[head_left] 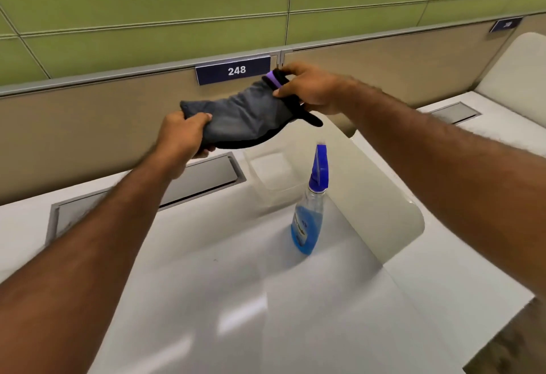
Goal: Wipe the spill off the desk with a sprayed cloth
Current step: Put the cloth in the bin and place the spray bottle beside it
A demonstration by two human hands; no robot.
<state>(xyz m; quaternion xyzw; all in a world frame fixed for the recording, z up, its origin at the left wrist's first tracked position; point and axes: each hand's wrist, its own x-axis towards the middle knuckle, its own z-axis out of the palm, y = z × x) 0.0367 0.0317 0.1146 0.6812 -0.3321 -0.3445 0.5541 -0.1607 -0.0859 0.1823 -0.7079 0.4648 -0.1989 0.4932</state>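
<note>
A dark grey cloth (248, 116) with a black edge and a purple tag hangs in the air above the white desk (236, 285), stretched between both hands. My left hand (184, 134) grips its left end. My right hand (310, 88) pinches its right end near the purple tag. Below the cloth, a clear spray bottle (310, 211) with blue liquid and a blue trigger head stands upright on the desk, untouched. I cannot make out a spill on the glossy desk surface.
A beige partition (88, 125) with a "248" sign (233, 71) runs along the back of the desk. A grey cable hatch (206, 175) is set into the desk at the left. A translucent side divider (378, 190) rises right of the bottle.
</note>
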